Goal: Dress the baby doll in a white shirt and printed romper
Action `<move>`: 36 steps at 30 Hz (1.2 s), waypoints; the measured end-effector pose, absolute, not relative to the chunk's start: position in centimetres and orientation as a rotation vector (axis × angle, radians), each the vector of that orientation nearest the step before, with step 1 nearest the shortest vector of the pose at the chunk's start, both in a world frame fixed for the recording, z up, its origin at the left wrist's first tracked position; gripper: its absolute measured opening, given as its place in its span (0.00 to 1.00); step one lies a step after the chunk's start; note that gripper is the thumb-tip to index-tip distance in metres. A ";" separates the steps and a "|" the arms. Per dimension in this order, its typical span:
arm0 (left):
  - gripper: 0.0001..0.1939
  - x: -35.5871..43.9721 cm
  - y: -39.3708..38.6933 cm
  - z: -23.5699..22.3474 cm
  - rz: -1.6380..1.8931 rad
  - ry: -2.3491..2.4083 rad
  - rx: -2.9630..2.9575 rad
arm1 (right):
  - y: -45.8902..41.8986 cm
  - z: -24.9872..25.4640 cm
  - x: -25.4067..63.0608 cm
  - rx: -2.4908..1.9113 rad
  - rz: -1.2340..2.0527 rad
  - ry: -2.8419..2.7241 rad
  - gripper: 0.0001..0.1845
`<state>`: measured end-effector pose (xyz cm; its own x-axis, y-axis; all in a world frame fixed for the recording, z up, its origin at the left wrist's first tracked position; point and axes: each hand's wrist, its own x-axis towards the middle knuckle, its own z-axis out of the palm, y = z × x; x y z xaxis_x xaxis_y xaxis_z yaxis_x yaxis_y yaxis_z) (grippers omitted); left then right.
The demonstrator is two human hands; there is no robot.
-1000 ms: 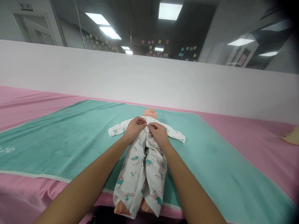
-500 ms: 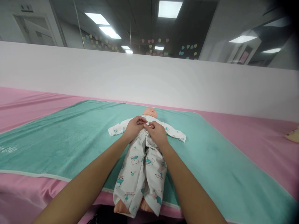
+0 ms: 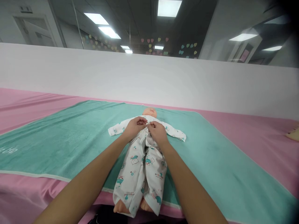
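Note:
A baby doll point(image 3: 149, 111) lies on its back, head away from me, dressed in a white printed romper point(image 3: 133, 165). Its sleeves are spread out to both sides, and its feet poke out of the leg ends nearest me. Over the chest, my left hand point(image 3: 136, 127) pinches the romper's front edge. Close beside it, my right hand point(image 3: 157, 132) has thumb and fingers pressed together on the same front opening. Below my hands the front seam gapes down between the legs. Any fastener between my fingertips is too small to make out.
Under the doll is a teal blanket point(image 3: 74, 133) with a white border, laid over a pink cloth point(image 3: 245, 133). A white wall point(image 3: 140, 77) with a reflective panel above it stands behind. Part of a tan object point(image 3: 293, 134) shows at the right edge.
My right hand's fingertips have shifted slightly right and up along the romper's front. My left hand is nearly where it was, and the doll lies the same way.

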<state>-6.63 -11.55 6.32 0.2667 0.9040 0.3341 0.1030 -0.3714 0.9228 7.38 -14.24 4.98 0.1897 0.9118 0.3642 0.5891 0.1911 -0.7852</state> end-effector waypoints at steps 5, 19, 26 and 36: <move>0.09 -6.5 -11.7 6.2 1.214 1.044 1.766 | -13.9 4.3 7.7 -1.423 0.476 -1.502 0.09; 0.10 -6.7 -11.8 6.5 1.186 1.114 1.792 | -14.2 4.1 7.9 -1.381 0.475 -1.524 0.10; 0.10 -6.9 -11.4 6.1 1.196 1.058 1.804 | -14.0 4.0 8.1 -1.337 0.518 -1.518 0.11; 0.10 -6.7 -11.8 6.4 1.170 1.124 1.851 | -14.2 4.3 8.4 -1.265 0.658 -1.398 0.10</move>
